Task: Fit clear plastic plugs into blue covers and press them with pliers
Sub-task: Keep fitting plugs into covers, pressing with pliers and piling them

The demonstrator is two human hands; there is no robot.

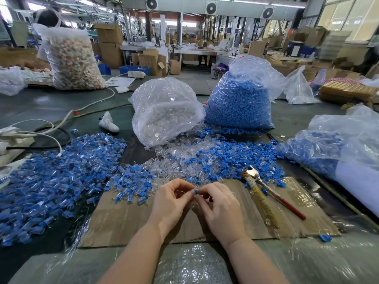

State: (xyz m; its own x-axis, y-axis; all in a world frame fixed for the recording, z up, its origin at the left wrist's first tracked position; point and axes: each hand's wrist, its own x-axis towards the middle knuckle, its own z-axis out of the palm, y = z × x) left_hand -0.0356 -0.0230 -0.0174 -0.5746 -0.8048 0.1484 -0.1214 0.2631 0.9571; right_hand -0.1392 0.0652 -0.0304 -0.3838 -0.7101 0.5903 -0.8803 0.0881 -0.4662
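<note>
My left hand point(174, 198) and right hand point(217, 203) pinch one blue cover point(196, 191) between their fingertips. The pliers point(264, 191) lie just right of my right hand, handles pointing toward me, so that hand is nearer.

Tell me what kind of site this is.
Most likely a factory assembly floor. Bulk bags of blue covers and clear plugs stand on the workbench, stacked cartons line the hall, and both hands, left and right, join parts manually.
</note>
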